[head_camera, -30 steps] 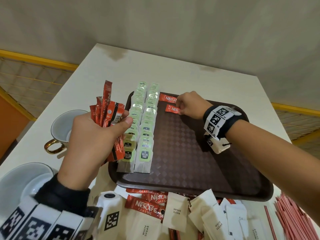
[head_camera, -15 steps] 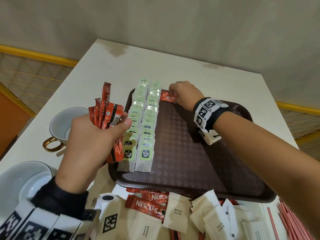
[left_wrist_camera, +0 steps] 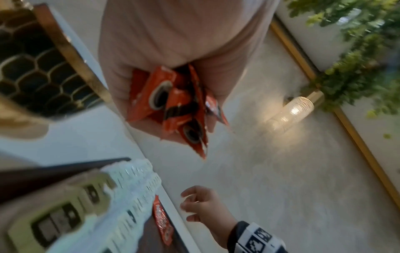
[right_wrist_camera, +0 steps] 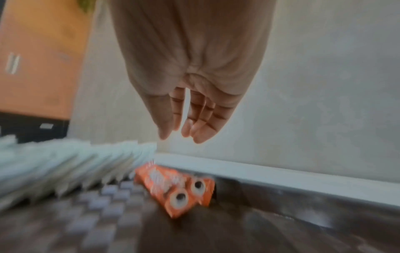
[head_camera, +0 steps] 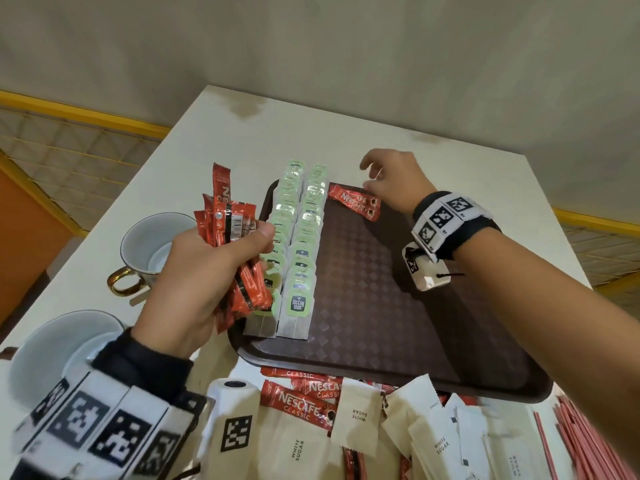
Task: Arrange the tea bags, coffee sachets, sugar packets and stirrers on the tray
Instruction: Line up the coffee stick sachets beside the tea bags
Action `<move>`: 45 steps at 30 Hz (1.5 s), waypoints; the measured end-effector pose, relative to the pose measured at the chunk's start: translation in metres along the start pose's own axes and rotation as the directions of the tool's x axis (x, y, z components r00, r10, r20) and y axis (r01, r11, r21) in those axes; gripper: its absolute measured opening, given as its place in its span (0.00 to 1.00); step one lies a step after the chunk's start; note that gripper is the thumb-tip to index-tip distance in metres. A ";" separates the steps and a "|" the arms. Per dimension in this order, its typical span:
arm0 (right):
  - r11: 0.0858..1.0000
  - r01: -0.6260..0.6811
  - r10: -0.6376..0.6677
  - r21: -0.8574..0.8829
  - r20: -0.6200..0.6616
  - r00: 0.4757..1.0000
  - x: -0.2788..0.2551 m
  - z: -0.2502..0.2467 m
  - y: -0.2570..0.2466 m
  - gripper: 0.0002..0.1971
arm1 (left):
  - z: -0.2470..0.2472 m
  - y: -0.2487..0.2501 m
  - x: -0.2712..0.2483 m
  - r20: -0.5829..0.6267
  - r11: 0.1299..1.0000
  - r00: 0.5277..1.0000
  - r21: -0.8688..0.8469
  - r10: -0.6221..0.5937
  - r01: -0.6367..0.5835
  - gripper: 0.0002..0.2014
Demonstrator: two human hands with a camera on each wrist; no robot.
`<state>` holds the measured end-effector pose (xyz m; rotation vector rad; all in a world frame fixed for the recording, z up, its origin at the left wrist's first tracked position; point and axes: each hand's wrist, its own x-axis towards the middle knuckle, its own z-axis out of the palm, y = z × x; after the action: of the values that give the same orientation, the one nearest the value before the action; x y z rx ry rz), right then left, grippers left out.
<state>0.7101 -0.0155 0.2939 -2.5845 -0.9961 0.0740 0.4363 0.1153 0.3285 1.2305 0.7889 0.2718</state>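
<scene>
A dark brown tray (head_camera: 398,323) lies on the white table. Two rows of green-tagged tea bags (head_camera: 301,244) run along its left side. Two red coffee sachets (head_camera: 355,201) (right_wrist_camera: 175,186) lie side by side at the tray's far edge. My right hand (head_camera: 391,180) (right_wrist_camera: 184,119) hovers just above and behind them, fingers relaxed and holding nothing. My left hand (head_camera: 204,282) grips a bundle of red coffee sachets (head_camera: 235,258) (left_wrist_camera: 173,109) upright over the tray's left rim.
Two white cups (head_camera: 152,244) (head_camera: 59,348) stand left of the tray. Near the table's front edge lie loose coffee sachets (head_camera: 298,403), white sugar packets (head_camera: 360,417) and red stirrers (head_camera: 588,441). The tray's middle and right are bare.
My right hand pushed a sachet up against the one at the tray's far edge, then let go and lifted off. The left hand kept its bundle.
</scene>
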 end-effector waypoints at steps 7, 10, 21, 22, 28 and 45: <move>0.780 -0.081 0.157 0.621 -0.068 0.985 -0.072 -0.043 -0.051 0.04 | 0.018 0.012 -0.008 0.251 0.926 0.947 -0.267 -0.202 0.268 0.09; 0.778 -0.108 0.108 0.619 0.037 0.993 -0.106 -0.044 -0.069 0.06 | 0.025 0.012 -0.018 0.271 0.928 0.947 -0.277 -0.173 0.249 0.10; 0.980 -0.107 0.162 -0.169 0.357 0.920 -0.055 0.016 -0.048 0.19 | 0.012 0.002 -0.052 0.206 0.960 0.973 -0.236 -0.103 0.152 0.15; 0.970 -0.110 0.189 -0.218 0.387 0.902 -0.049 0.022 -0.047 0.22 | 0.009 0.002 -0.052 0.199 0.960 0.975 -0.239 -0.096 0.143 0.15; 0.924 -0.148 0.304 -0.351 0.444 0.843 -0.044 0.052 -0.036 0.36 | -0.003 0.002 -0.049 0.155 0.968 0.985 -0.226 -0.073 0.107 0.15; 0.931 -0.203 0.327 -0.304 0.442 0.835 -0.036 0.050 -0.047 0.41 | 0.001 -0.005 -0.044 0.159 0.975 0.983 -0.189 -0.089 0.118 0.16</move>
<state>0.6441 0.0091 0.2614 -2.9988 -0.8238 0.7592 0.4046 0.0869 0.3417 1.0062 0.6763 0.1658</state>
